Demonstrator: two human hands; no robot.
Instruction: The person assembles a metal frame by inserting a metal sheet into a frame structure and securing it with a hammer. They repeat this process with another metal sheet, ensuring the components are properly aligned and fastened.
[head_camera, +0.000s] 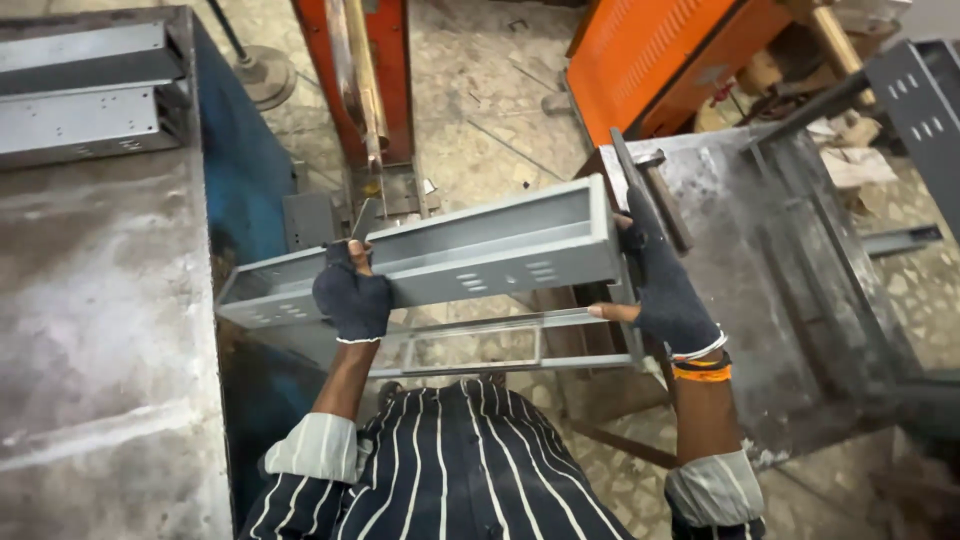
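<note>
Two gloved hands carry one long grey metal channel (440, 255) across my view, open side up, a little tilted, its left end lower than its right. My left hand (352, 297), in a dark fingerless glove, is wrapped over the near wall of the channel toward its left end, fingers closed on the rim. My right hand (662, 285), gloved the same way with orange and white bands at the wrist, clamps the channel's right end; its fingers (612, 312) curl under the end and hold it. The channel has small slotted holes along its side and hangs in the air above the floor (480, 120), touching no surface that I can see.

Left of the channel stands a steel worktop (100, 330), scuffed and dull, on a blue base; more grey channel sections (85, 95) lie stacked at its far end. Right of the channel is a second worktop (760, 250), a stained, scratched steel sheet, with a flat bar tool (655, 190) lying by its near-left corner, just beside my right hand. Beyond the channel, an orange-red machine post (360, 70) rises from the speckled stone floor, and an orange cabinet (670, 55) stands farther right. Below the channel, a thin metal frame (500, 345) lies over my striped shirt.
</note>
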